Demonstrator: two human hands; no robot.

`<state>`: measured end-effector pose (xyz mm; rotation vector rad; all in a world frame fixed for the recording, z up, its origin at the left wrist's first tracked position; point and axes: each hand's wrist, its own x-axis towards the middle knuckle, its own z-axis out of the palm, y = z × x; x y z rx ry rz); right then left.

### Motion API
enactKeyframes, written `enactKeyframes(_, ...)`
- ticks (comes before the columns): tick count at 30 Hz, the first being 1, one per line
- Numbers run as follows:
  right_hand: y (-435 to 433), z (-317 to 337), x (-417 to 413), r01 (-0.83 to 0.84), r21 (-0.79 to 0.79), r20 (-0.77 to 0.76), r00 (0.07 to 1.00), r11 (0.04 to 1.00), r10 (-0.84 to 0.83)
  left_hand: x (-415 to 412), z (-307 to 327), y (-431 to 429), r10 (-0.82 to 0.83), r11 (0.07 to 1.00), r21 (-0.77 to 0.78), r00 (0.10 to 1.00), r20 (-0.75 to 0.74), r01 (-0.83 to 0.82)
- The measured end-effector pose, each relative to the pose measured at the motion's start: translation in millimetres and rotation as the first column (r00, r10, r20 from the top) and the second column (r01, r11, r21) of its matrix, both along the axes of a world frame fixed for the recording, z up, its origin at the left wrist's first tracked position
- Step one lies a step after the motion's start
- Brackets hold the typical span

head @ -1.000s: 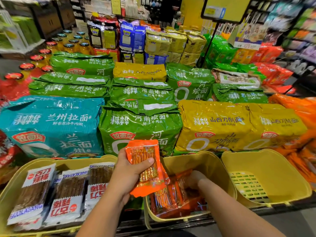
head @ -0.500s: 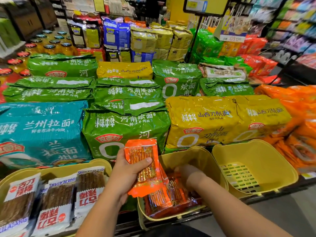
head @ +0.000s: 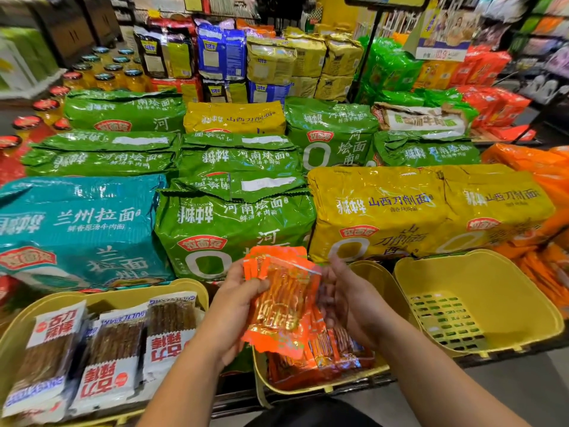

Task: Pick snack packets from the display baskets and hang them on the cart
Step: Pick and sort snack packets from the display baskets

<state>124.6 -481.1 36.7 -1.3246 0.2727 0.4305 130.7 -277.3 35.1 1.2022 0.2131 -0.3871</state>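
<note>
While left fingers [head: 257,286] pinch glossy orange snack packets [head: 281,303], right fingers [head: 335,272] partly hidden, grip unclear

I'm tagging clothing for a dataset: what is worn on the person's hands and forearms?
The left hand and right hand are ungloved, no rings, watch or bracelet showing; the left forearm and right forearm are bare, no sleeve in frame.

A green noodle pack [head: 237,223] stands in the middle. A teal pack [head: 77,229] lies left of it and a yellow pack [head: 378,211] right of it. Red-lidded jars [head: 46,106] stand behind it to the left.
</note>
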Motion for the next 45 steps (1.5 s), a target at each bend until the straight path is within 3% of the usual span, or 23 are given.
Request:
enactKeyframes(6,1.8,-14.4,-1.2,-0.067,-0.015,0.036,0.997,0.998,0.067,-2.5,-5.3,-8.0,0.040,0.980,0.190,0.995,0.097,-0.058)
enactKeyframes(8,-0.9,-19.3,-0.8,-0.053,0.067,0.001,0.999,0.996,0.053,-1.3,-5.7,-10.2,0.051,0.972,0.224,0.991,0.123,-0.077)
enactKeyframes(10,-6.2,-21.7,-0.4,0.023,0.127,-0.019,1.000,0.992,-0.021,1.2,-4.7,-10.1,0.087,0.979,0.177,0.991,0.097,-0.103)
enactKeyframes(14,-14.7,-10.9,4.4,0.205,-0.002,0.043,0.978,0.979,-0.205,3.8,-11.1,-4.9,0.057,0.986,0.151,0.996,0.075,-0.068)
enactKeyframes(17,-6.5,-6.0,7.8,0.310,0.211,0.024,0.947,0.927,-0.322,0.6,-15.2,-6.5,0.063,0.997,0.044,0.998,0.027,-0.064)
enactKeyframes(22,9.9,-4.2,-2.2,0.191,0.263,-0.079,0.981,0.946,-0.176,-0.9,-12.3,-13.8,0.145,0.985,0.090,0.988,0.043,-0.149)
enactKeyframes(25,9.2,-9.4,-3.5,0.179,0.257,-0.152,0.978,0.950,-0.143,-0.5,-6.4,-10.5,0.103,0.989,0.106,0.994,0.036,-0.107)
enactKeyframes(29,5.0,-13.5,-1.9,0.204,0.261,-0.178,0.971,0.943,-0.161,-4.4,0.0,-9.3,-0.032,0.999,-0.037,0.994,-0.106,0.028)
enactKeyframes(35,1.4,-12.8,1.2,0.230,0.195,-0.103,0.971,0.953,-0.214,-3.4,4.1,-7.0,-0.076,0.984,-0.175,0.975,-0.207,0.040)
enactKeyframes(40,-7.0,-5.0,1.7,0.168,0.190,-0.077,0.985,0.967,-0.156,-3.6,3.1,-11.4,-0.044,0.974,-0.227,0.982,-0.184,0.001)
enactKeyframes(45,-4.0,1.1,-0.2,0.071,0.160,-0.093,0.994,0.985,-0.057,-5.3,-1.5,-21.2,0.044,0.995,-0.085,0.997,-0.070,-0.049)
